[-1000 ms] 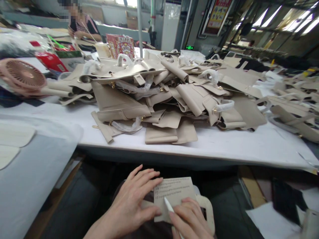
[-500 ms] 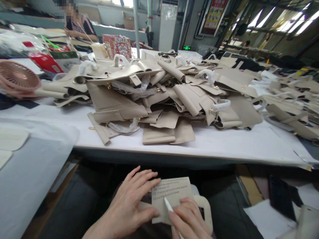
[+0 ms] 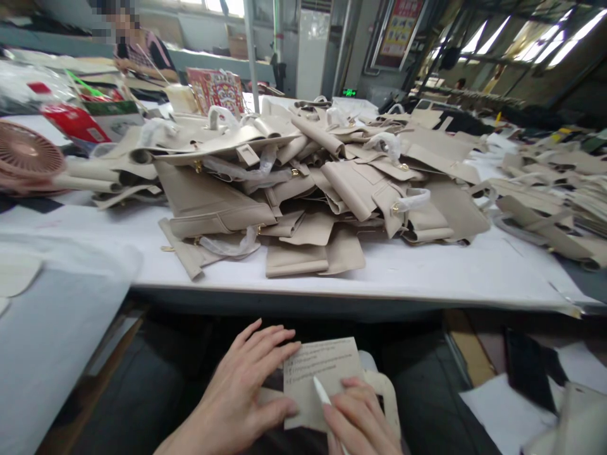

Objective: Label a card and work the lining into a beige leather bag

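Note:
Low in the view, a beige card (image 3: pixel 315 395) with several lines of small handwriting lies in front of me. My left hand (image 3: pixel 251 379) rests along its left edge, fingers stretched out and thumb touching the lower left corner. A white pen (image 3: pixel 321 390) with a pointed tip is gripped by my right hand (image 3: pixel 360 414), its tip over the card just below the written lines. A pale looped piece like a bag handle (image 3: pixel 389 398) sticks out beside the card, partly hidden by my right hand.
Ahead, a white-covered table (image 3: pixel 227 284) bears a big heap of beige bag pieces (image 3: pixel 303 183) with wrapped handles. A pink fan (image 3: pixel 28 155) stands at its left. Papers (image 3: pixel 502 411) and a dark flat object (image 3: pixel 528 373) lie at lower right. Another person (image 3: pixel 142 57) sits far back left.
The whole view has shifted slightly, so things appear a little further left. Against the card, the pen tip is slightly further right. Both hands keep nearly the same pose.

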### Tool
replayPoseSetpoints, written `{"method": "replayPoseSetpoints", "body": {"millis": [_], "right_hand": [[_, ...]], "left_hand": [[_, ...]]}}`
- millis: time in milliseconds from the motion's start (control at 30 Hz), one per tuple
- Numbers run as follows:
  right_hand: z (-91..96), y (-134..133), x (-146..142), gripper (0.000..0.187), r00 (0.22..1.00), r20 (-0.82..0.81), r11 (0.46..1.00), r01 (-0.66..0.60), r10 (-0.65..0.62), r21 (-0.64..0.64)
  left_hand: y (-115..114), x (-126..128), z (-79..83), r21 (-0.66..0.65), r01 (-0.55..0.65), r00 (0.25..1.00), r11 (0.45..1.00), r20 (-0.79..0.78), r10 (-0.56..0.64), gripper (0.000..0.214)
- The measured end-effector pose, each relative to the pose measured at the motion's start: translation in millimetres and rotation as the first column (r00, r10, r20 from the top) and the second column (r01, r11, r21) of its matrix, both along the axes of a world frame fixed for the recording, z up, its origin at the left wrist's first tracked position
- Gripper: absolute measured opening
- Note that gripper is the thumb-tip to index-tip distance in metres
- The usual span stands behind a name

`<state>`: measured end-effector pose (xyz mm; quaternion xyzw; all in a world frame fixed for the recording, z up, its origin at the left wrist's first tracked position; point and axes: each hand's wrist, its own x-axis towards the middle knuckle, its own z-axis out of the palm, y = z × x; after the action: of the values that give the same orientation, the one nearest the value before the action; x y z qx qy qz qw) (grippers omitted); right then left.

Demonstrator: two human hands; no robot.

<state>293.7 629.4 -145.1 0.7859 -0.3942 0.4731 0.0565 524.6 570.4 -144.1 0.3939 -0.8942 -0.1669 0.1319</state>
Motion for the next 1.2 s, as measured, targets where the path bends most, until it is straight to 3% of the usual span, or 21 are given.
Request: {"method": "replayPoseSetpoints", "body": {"millis": [300, 500, 700, 833, 933, 1100, 1200], "right_hand": [[-3.1, 5, 5, 0.017, 0.995, 0.066, 0.997, 0.076, -0.077, 0.006], [2.4, 5, -7, 0.017, 0.996, -0.071, 0.998, 0.060, -0.059, 0.012], [0.4, 4, -4, 0.017, 0.997, 0.017, 0.997, 0.076, -0.076, -0.002], [1.8, 4, -10, 0.017, 0.998, -0.036, 0.999, 0.051, -0.051, -0.011], [0.7, 4, -11, 0.017, 0.996, -0.040, 0.997, 0.074, -0.075, -0.025], [-5.0, 3, -3, 0.020, 0.981, 0.092, 0.983, 0.175, -0.170, -0.058], [-3.2, 4, -6, 0.019, 0.989, 0.051, 0.988, 0.145, -0.142, -0.056]], "left_hand": [[-1, -1, -1.0, -0.007, -0.001, 1.000, 1.000, -0.003, 0.001, 0.068], [1, 0, -5.0, 0.019, -0.010, 1.000, 1.000, -0.005, 0.010, 0.071], [1, 0, -5.7, 0.014, -0.008, 1.000, 1.000, 0.001, 0.008, 0.070], [1, 0, -6.3, -0.004, -0.002, 1.000, 1.000, 0.019, 0.002, 0.070], [0, 0, -7.4, -0.017, 0.007, 1.000, 1.000, 0.025, -0.006, 0.071], [-1, 0, -9.7, -0.042, 0.015, 1.000, 0.999, 0.027, -0.014, 0.070], [-1, -1, -9.8, -0.051, 0.017, 1.000, 0.999, 0.021, -0.016, 0.071]]}}
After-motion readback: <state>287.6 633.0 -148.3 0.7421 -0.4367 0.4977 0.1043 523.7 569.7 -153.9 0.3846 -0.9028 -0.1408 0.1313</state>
